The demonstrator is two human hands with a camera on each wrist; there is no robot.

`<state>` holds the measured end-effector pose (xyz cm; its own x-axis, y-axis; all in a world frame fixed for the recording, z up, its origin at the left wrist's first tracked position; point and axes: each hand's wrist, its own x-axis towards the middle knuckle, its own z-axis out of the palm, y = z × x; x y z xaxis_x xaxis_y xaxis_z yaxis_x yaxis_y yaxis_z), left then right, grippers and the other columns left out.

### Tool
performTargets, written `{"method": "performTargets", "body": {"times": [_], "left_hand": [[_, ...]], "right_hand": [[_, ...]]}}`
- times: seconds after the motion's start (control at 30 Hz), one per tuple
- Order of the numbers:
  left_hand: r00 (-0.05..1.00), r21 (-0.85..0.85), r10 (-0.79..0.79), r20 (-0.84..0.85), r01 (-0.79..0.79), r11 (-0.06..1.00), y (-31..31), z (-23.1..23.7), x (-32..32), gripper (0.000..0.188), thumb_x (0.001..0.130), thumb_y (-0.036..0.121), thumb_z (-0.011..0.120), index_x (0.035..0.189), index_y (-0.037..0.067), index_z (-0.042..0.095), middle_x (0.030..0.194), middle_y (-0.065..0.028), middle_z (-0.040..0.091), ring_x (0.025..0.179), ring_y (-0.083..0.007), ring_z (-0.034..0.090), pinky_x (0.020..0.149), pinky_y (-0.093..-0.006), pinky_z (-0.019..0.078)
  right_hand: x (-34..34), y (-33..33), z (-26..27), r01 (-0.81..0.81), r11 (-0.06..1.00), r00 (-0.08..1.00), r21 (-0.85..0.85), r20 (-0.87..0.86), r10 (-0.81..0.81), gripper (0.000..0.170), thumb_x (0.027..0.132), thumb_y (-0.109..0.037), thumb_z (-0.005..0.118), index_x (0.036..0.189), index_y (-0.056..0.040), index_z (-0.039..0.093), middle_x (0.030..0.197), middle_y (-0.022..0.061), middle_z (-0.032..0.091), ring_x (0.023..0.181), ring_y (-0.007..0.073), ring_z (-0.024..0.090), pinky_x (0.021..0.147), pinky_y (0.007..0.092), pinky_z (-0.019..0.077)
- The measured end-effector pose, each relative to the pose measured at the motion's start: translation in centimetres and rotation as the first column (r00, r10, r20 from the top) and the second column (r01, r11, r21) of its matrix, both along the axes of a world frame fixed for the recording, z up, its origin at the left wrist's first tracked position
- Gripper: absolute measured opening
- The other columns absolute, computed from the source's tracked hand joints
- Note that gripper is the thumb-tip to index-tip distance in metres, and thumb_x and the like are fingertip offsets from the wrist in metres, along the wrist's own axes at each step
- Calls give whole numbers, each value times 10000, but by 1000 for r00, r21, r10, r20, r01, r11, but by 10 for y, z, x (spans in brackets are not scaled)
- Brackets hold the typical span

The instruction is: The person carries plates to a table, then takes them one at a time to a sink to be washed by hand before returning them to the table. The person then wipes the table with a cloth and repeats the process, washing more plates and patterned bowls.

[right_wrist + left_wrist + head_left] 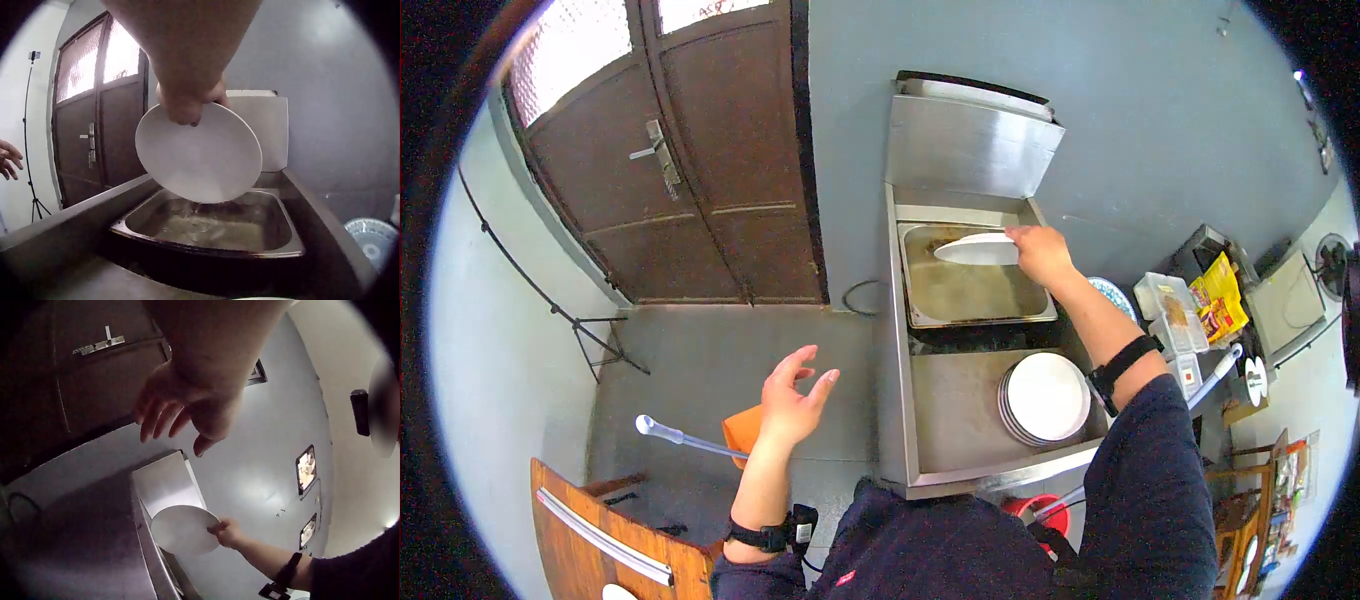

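Observation:
My right hand (1043, 254) pinches a white plate (977, 250) by its rim and holds it tilted, nearly on edge. Below the plate is a metal basin (980, 322) of murky water; in the right wrist view, drips fall from the plate's lower edge (199, 187). A stack of white plates (1048, 397) sits on the near part of the stainless steel counter (955, 410). Off the counter's left side, my left hand (792, 400) hangs in the air with fingers apart and nothing in them.
The counter has raised side walls and an upright metal lid (970, 145) at the back. To its right are plastic containers (1172, 305) and a yellow packet (1220, 300). A red bucket (1055, 518) stands below the front edge, and a wooden table (615, 540) at lower left.

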<state>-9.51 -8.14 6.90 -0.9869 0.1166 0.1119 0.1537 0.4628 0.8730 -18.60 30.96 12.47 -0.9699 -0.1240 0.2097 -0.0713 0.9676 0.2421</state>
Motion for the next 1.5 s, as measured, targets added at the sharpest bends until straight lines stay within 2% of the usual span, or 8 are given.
{"method": "performTargets", "body": {"times": [0.5, 0.93, 1.0, 1.2, 1.3, 1.4, 1.43, 1.5], "left_hand": [[1000, 31, -7, 29, 6, 999, -31, -12, 2, 427, 699, 213, 663, 1076, 63, 528, 1029, -84, 563, 806, -179, 556, 688, -288, 429], [995, 71, -93, 41, 90, 993, -49, -26, -13, 423, 710, 198, 655, 1087, 64, 519, 1039, -82, 556, 784, -165, 557, 694, -282, 427], [994, 32, -107, 16, 106, 994, -52, -26, -15, 404, 726, 157, 645, 1094, 54, 515, 1013, -70, 566, 771, -125, 549, 680, -257, 427], [986, 61, -150, 70, 145, 987, -56, -31, -23, 386, 726, 176, 632, 1075, 54, 519, 1039, -89, 552, 788, -155, 567, 717, -292, 427], [981, 69, -177, 79, 171, 983, -56, -32, -25, 373, 734, 171, 622, 1072, 51, 520, 1044, -87, 549, 801, -149, 571, 717, -303, 426], [978, 67, -201, 61, 197, 978, -56, -36, -20, 361, 743, 171, 612, 1070, 49, 520, 1047, -85, 548, 796, -146, 574, 709, -293, 421], [977, 58, -209, 42, 207, 977, -56, -34, -17, 360, 743, 171, 611, 1070, 50, 521, 1047, -86, 549, 792, -146, 575, 707, -289, 419], [973, 87, -229, 16, 226, 970, -58, -39, -11, 355, 743, 163, 612, 1069, 51, 523, 1031, -81, 561, 781, -135, 574, 690, -269, 414]], "right_hand": [[23, -27, 7, 99, 995, 989, 24, 103, -101, 348, 659, -8, 480, 974, -112, 583, 885, 121, 602, 819, 303, 573, 704, 401, 461], [29, -41, 1, 121, 992, 991, 28, 56, -122, 352, 656, -16, 485, 986, -94, 577, 906, 117, 604, 827, 282, 580, 718, 392, 462], [28, -38, -4, 132, 991, 990, 27, 41, -133, 356, 657, -19, 484, 992, -97, 576, 913, 116, 603, 831, 281, 580, 719, 390, 463], [35, -40, -1, 251, 957, 965, -146, -36, -259, 267, 700, -60, 489, 946, -70, 592, 906, 121, 602, 840, 300, 570, 734, 391, 455], [40, -37, 11, 387, 863, 895, -326, -93, -436, 234, 712, -101, 513, 925, -53, 597, 881, 149, 599, 825, 321, 567, 736, 398, 451], [43, -8, 9, 380, 837, 815, -394, -286, -505, 282, 682, -140, 518, 937, -44, 592, 823, 182, 596, 779, 346, 571, 714, 404, 459], [48, 0, 9, 361, 774, 757, -521, -321, -569, 262, 672, -104, 543, 895, 26, 581, 797, 190, 603, 760, 322, 592, 672, 388, 473], [50, 16, 2, 31, 348, 705, -937, -226, -672, 225, 666, -57, 553, 862, 49, 579, 781, 182, 606, 754, 297, 599, 643, 379, 478]]}}
